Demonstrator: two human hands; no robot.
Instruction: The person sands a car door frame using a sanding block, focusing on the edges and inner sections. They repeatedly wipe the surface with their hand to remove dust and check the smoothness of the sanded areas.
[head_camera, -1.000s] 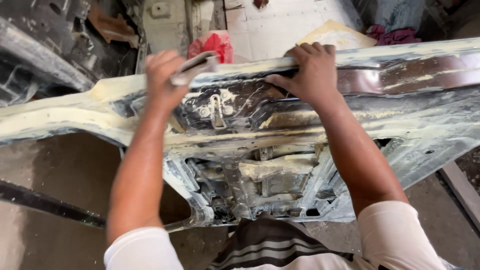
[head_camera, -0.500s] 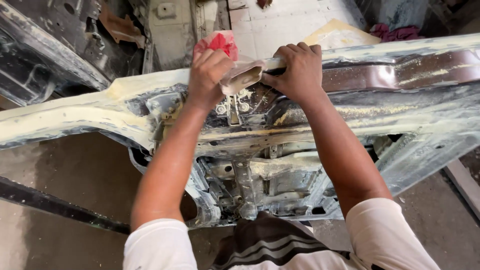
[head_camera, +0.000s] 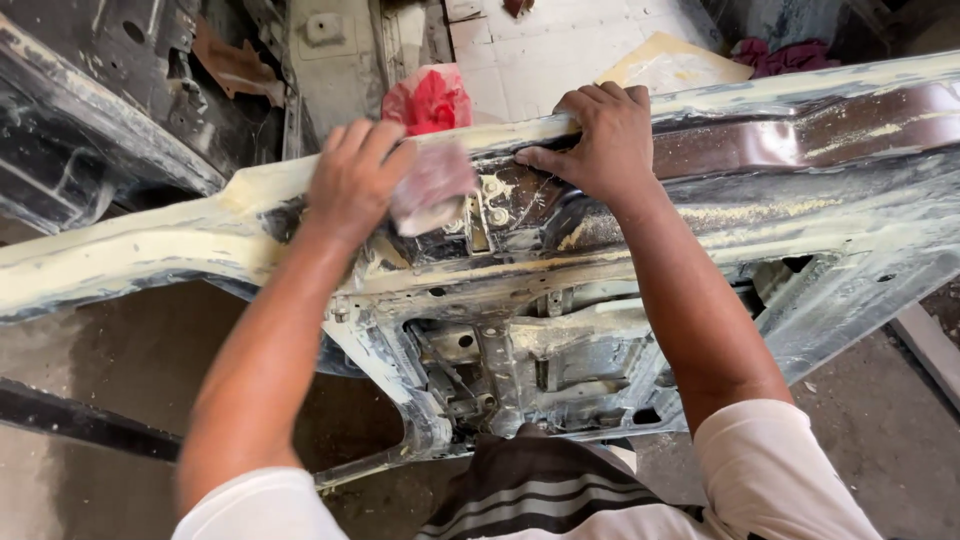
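Note:
A bare car door shell (head_camera: 780, 210), smeared with pale yellow filler, lies across the view with its inner frame facing me. My left hand (head_camera: 355, 180) presses a folded piece of sandpaper (head_camera: 432, 188) against the door's top edge near some bolts. The sandpaper is blurred with motion. My right hand (head_camera: 600, 140) grips the upper rim of the door just to the right, fingers curled over the edge.
A red rag (head_camera: 428, 98) lies beyond the door on a pale tiled floor (head_camera: 540, 50). Dark stripped car body parts (head_camera: 110, 110) stand at the upper left. A yellowish sheet (head_camera: 668, 68) and a dark red cloth (head_camera: 785, 55) lie at the upper right. Concrete floor (head_camera: 120, 380) shows below.
My left hand has slid rightward along the door's top edge with the sandpaper, then back a little to the left. The right hand kept its grip on the rim.

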